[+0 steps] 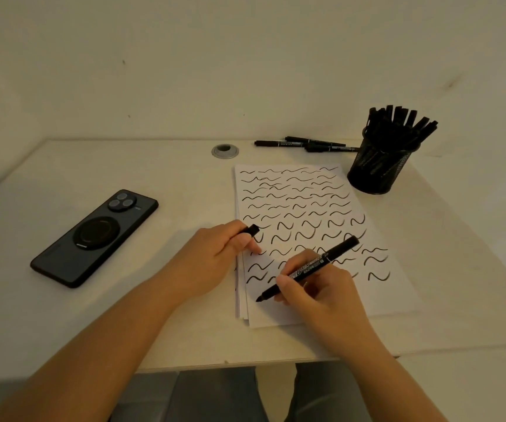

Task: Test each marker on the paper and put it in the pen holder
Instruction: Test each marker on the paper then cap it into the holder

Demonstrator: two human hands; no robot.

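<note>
A white sheet of paper (376, 287) covered in black squiggles lies on the table. My right hand (321, 296) grips an uncapped black marker (334, 258), its tip touching the lower left of the sheet. My left hand (212, 260) rests on the paper's left edge and pinches the black marker cap (252, 229). A black mesh pen holder (378, 170) at the back right is filled with several black markers. Three loose black markers (303, 144) lie on the table behind the paper.
A black phone (96, 237) lies face down at the left of the white table (154, 315). A round metal cable grommet (224, 151) sits near the back edge. A wall rises right behind the table. My legs show below the front edge.
</note>
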